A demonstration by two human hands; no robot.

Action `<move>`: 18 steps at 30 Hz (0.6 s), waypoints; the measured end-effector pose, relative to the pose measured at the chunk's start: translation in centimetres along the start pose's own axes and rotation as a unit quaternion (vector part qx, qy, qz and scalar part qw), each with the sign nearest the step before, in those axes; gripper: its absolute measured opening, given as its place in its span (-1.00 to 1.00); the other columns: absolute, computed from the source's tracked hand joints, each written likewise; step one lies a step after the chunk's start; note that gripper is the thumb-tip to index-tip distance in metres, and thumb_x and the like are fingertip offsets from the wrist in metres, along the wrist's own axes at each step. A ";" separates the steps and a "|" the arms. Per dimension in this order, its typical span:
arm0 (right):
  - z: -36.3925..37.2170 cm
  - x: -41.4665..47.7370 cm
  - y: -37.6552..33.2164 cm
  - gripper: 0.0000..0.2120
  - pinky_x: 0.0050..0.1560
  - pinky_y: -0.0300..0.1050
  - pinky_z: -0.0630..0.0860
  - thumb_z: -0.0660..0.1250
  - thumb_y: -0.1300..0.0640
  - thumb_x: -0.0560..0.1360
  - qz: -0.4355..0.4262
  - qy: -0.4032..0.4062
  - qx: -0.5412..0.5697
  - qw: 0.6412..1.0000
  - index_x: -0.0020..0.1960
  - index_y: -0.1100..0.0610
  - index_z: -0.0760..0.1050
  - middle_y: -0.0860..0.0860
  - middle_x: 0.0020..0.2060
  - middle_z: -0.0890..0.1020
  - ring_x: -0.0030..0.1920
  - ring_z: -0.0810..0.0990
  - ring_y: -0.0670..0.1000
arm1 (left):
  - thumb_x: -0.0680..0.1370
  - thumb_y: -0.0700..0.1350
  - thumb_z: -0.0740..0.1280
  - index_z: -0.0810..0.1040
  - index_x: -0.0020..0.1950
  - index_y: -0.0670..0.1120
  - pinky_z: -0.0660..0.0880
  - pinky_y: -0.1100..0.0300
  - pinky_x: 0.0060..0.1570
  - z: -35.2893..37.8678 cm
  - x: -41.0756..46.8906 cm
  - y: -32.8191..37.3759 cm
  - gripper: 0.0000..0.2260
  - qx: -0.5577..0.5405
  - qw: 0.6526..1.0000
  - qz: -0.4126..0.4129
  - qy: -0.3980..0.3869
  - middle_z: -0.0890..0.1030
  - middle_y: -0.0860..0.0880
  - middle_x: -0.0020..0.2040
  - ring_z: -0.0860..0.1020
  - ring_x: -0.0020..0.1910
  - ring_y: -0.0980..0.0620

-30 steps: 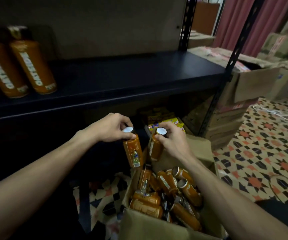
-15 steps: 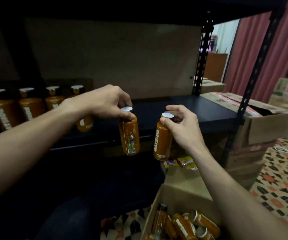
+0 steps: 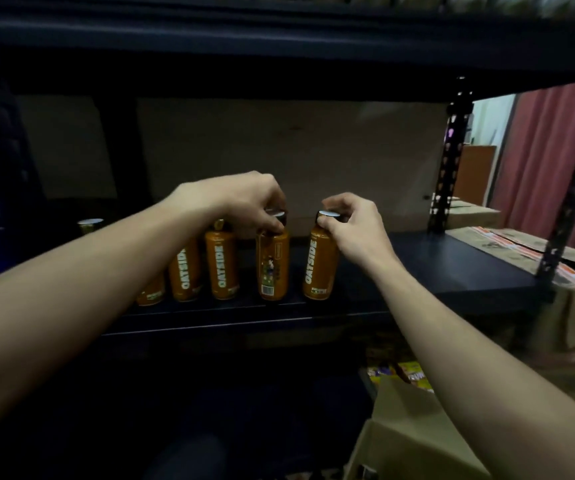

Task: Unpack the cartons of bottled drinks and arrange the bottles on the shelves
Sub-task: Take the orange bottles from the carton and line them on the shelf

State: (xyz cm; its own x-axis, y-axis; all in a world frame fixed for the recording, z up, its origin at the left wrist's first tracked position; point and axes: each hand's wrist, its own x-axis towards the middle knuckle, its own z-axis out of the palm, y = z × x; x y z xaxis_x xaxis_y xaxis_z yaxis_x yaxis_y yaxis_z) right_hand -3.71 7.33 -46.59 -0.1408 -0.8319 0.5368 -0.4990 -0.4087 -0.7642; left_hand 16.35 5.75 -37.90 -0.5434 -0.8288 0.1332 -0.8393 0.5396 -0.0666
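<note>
To my right hangs a dusty red pleated curtain [image 3: 542, 161], and beside it, farther back, stands a brown wooden panel [image 3: 474, 174]. Behind my shelving I see a plain beige wall [image 3: 296, 154]. Low down, near my right forearm, lie bright yellow and purple printed snack packets [image 3: 407, 372], partly hidden; I cannot read their print.
</note>
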 end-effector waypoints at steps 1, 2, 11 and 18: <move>0.5 0.3 -0.1 -0.74 0.21 -0.09 0.56 0.43 0.11 0.56 0.001 -0.001 -0.002 1.000 0.25 0.02 0.59 -0.10 0.11 0.62 0.18 0.56 -0.10 | 0.56 0.06 0.39 0.54 0.32 0.01 0.46 0.24 -0.17 0.3 0.0 -0.3 -0.65 0.002 1.000 -0.002 -0.005 0.54 0.13 -0.03 0.53 -0.08 0.15; 0.7 0.4 -0.1 -0.74 0.22 -0.05 0.57 0.43 0.12 0.56 0.004 -0.004 -0.004 1.000 0.25 0.02 0.59 -0.09 0.11 0.61 0.18 0.57 -0.09 | 0.56 0.05 0.39 0.54 0.32 0.01 0.46 0.24 -0.16 0.7 0.1 -0.4 -0.65 0.006 1.000 0.001 -0.009 0.53 0.14 -0.04 0.53 -0.08 0.16; 2.5 0.8 0.7 -0.77 0.24 -0.07 0.55 0.38 0.13 0.60 -0.006 -0.027 -0.028 0.999 0.24 -0.04 0.58 -0.07 0.17 0.61 0.25 0.56 -0.06 | 0.56 -0.07 0.39 0.44 0.45 -0.03 0.50 0.11 0.23 2.7 0.9 -1.7 -0.56 0.006 1.000 -0.003 0.024 0.54 -0.04 0.33 0.52 0.28 0.01; 2.0 -1.0 2.3 -0.26 0.40 -0.04 0.35 0.45 0.03 0.54 0.010 -0.068 0.009 0.998 0.60 -0.15 0.17 -0.04 0.53 0.36 0.51 0.32 -0.01 | 0.55 -0.07 0.40 0.34 0.50 0.05 0.47 0.09 0.29 3.9 0.9 -2.4 -0.47 -0.040 0.997 -0.021 0.055 0.48 -0.02 0.41 0.48 0.34 0.01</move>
State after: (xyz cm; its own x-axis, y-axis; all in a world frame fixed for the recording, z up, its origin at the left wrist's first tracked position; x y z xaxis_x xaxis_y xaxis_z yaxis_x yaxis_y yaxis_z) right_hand -3.03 6.49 -49.60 -0.0327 -0.8832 0.4678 -0.4820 -0.3961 -0.7815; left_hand 17.77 3.11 -41.52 -0.4994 -0.8321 0.2413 -0.8546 0.5189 0.0207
